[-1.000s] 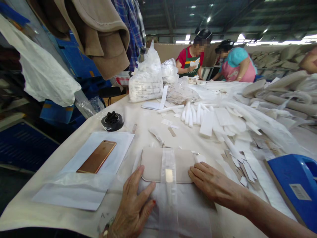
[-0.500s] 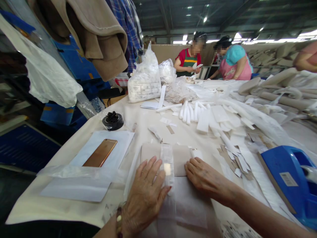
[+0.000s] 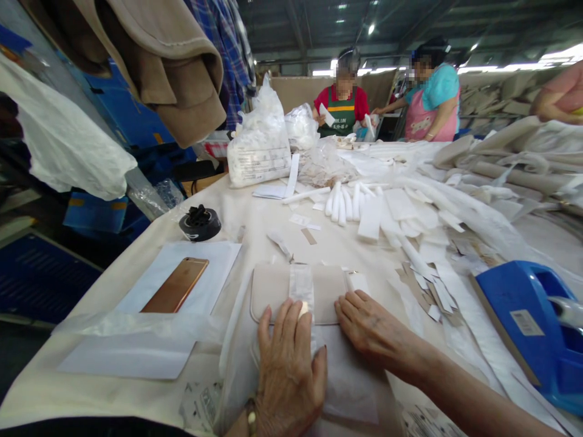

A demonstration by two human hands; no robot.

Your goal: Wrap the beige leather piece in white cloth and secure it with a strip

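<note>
A beige flap handbag [image 3: 325, 291] lies before me, with a band of clear plastic [image 3: 301, 276] running down the middle of its flap over a gold-coloured clasp [image 3: 303, 308]. My left hand [image 3: 289, 358] rests on the bag with its fingers stretched out, the tips on the flap's lower edge and beside the clasp. At the flap's right edge, my right hand [image 3: 364, 321] has its fingers bent and close together on the bag; its thumb is hidden. Thin translucent sheeting [image 3: 350, 376] covers the bag's lower part. A small white piece [image 3: 358, 281] shows just beyond the right hand.
On the left, a phone [image 3: 175, 285] lies on white sheets [image 3: 223, 258], near a black tape roll [image 3: 200, 224]. White foam pieces [image 3: 371, 215] are heaped ahead, and a blue tape dispenser [image 3: 523, 303] stands right. A stuffed plastic bag [image 3: 259, 145] and co-workers [image 3: 341, 103] are farther back.
My left hand has slid down and slightly right, baring more of the flap's left side. The right hand keeps its place on the flap's edge. Both co-workers behind have straightened up.
</note>
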